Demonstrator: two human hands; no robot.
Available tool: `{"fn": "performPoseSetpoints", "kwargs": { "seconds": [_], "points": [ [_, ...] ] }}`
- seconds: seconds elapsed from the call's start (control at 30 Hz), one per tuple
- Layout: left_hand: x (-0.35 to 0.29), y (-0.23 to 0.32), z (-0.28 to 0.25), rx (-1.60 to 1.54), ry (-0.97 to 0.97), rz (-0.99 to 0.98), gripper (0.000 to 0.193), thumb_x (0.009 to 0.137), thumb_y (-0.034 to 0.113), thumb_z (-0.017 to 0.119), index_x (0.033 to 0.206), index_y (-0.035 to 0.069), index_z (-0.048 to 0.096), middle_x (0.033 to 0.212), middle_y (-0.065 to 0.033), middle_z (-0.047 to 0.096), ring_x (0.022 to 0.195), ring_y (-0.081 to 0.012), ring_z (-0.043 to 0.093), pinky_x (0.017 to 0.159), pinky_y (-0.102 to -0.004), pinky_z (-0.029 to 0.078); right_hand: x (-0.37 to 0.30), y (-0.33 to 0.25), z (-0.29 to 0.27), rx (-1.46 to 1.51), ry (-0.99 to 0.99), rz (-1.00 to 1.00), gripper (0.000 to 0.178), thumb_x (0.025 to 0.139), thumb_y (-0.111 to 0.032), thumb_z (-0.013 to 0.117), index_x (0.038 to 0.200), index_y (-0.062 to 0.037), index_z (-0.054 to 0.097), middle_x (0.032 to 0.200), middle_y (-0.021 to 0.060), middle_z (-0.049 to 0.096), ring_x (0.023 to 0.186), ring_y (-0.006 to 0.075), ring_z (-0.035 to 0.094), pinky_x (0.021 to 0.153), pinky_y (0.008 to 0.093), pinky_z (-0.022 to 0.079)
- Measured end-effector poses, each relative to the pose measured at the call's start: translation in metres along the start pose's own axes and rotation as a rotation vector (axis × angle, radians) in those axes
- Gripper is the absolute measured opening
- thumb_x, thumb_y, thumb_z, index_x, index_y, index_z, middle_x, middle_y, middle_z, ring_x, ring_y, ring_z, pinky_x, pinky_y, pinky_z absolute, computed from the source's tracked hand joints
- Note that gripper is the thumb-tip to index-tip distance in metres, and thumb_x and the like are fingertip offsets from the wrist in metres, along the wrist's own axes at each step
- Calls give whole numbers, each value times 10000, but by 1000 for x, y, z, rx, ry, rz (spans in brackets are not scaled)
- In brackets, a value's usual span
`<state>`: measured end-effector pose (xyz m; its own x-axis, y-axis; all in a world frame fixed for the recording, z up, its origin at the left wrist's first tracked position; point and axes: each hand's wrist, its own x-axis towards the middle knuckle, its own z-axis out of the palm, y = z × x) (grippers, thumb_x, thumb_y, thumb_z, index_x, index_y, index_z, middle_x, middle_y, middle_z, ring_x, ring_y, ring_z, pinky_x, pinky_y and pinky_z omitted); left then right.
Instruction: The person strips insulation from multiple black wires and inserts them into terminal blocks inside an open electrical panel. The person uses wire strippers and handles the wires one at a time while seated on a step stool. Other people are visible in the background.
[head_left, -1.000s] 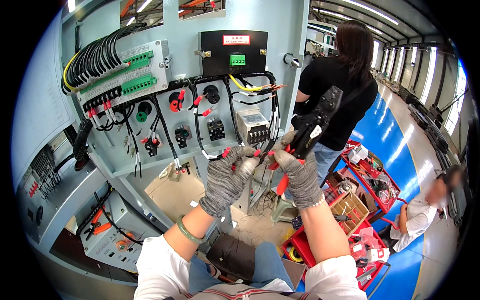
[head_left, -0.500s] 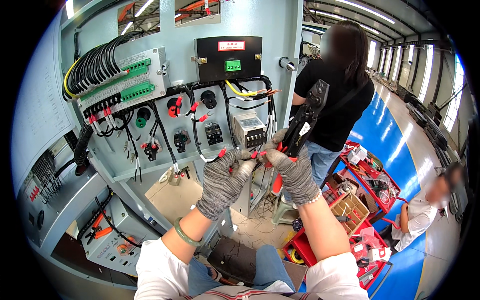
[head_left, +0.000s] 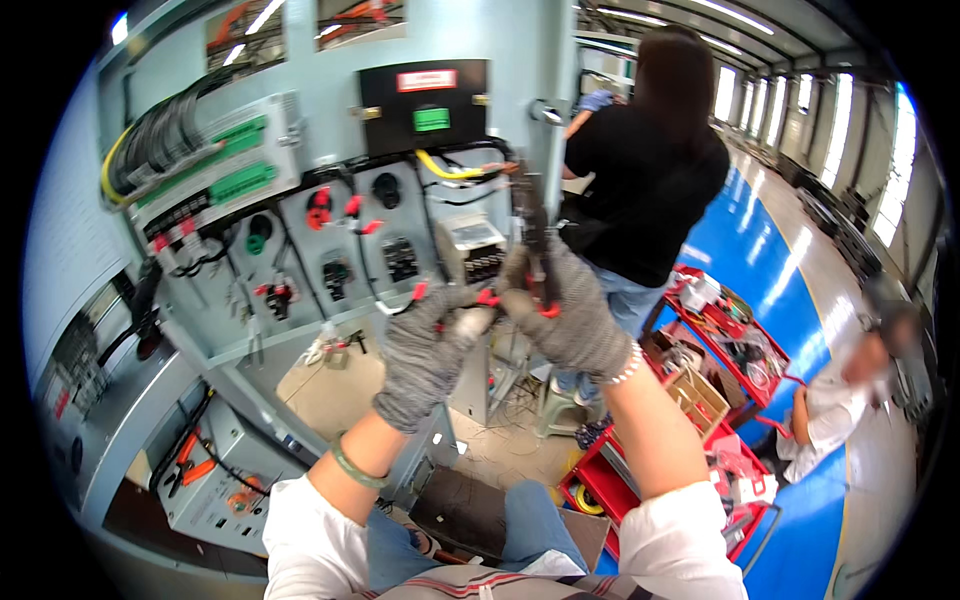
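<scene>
Gloved in grey knit, my right hand (head_left: 572,312) is closed around a dark crimping tool (head_left: 532,205) with red on its handles, its jaws pointing up. My left hand (head_left: 428,352), gloved alike, pinches at a small red-sleeved wire terminal (head_left: 487,298) between the two hands. Blur and fingers hide exactly how it is held. Another red-sleeved wire end (head_left: 420,290) sticks out beside the left fingers. Just behind the hands is a pale relay block (head_left: 474,240) with black terminals. Exposed copper wire ends (head_left: 497,168) lie close to the tool's head.
The cabinet panel (head_left: 340,130) carries a black box (head_left: 425,105), a green-socketed terminal board (head_left: 240,180) and several switches. A person in black (head_left: 650,150) stands at the right. Red tool carts (head_left: 610,480) are beside my right arm; a seated person (head_left: 840,410) is beyond.
The crimping tool has swung from leaning right to nearly upright, nearer the panel. The view has shifted and blurred. The standing person's gloved hand has come into sight.
</scene>
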<state>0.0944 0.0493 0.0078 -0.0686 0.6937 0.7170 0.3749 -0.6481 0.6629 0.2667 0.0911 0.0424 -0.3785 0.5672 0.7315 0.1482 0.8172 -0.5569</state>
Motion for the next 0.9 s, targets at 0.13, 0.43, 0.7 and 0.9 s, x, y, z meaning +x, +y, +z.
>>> {"fn": "performPoseSetpoints", "kwargs": {
  "seconds": [0.13,0.43,0.7,0.9],
  "points": [
    [-1,0,2,-216,-49,-149,184,839,111,652,1003,32,679,921,-71,682,827,-119,626,763,-268,490,0,5,1,-187,6,-116,410,774,-155,675,1106,4,496,857,205,615,736,359,627,653,403,504],
    [-4,-2,1,-229,17,-143,192,843,115,663,1019,42,686,899,-27,685,824,-86,605,765,-242,480,-17,5,-15,-181,52,67,580,680,-60,643,1222,6,447,1023,147,577,933,250,584,861,342,461],
    [-3,-1,4,-347,58,-175,197,842,77,655,1034,42,683,946,-32,689,845,-85,614,794,-232,478,-51,20,-34,-568,-123,221,742,591,-115,716,1271,-35,431,1100,206,486,1062,375,476,958,432,385],
    [-5,-3,4,-392,64,-142,175,848,94,665,1016,48,688,920,-27,685,831,-83,610,780,-234,481,-55,16,-30,-593,-198,191,797,560,-149,757,1281,-47,432,1147,188,473,1117,366,440,1027,485,294]
  ]
}}
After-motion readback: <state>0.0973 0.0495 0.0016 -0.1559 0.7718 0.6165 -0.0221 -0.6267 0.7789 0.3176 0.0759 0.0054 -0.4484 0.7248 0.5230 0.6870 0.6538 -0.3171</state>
